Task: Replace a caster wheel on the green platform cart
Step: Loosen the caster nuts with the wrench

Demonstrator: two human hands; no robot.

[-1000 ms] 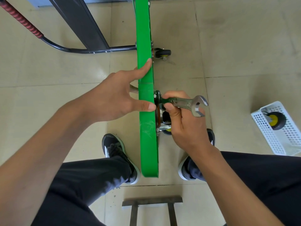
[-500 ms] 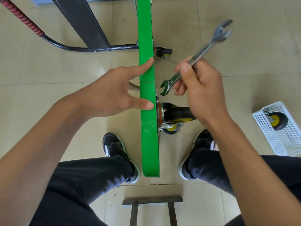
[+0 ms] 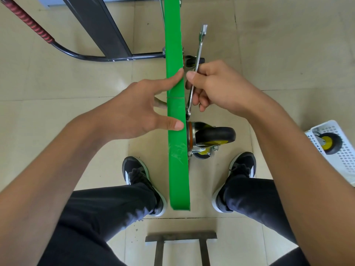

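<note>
The black caster wheel with a yellow hub (image 3: 214, 135) sits bolted to the underside of the green plastic platform cart (image 3: 177, 150), which is tipped on edge on the tiled floor. The left hand (image 3: 138, 110) steadies the deck, thumb and forefinger laid straight over its edge. The right hand (image 3: 217, 87) grips a steel open-ended spanner (image 3: 198, 52), its lower end just above the mounting plate. A second wheel (image 3: 329, 143) lies in the white perforated basket (image 3: 345, 160) (whether old or new I cannot tell), so bolt work seems unfinished.

Open floor (image 3: 278, 45) lies far right of the green deck (image 3: 175, 112); the caster (image 3: 211, 137) and white basket (image 3: 342, 150) crowd the near right.
</note>
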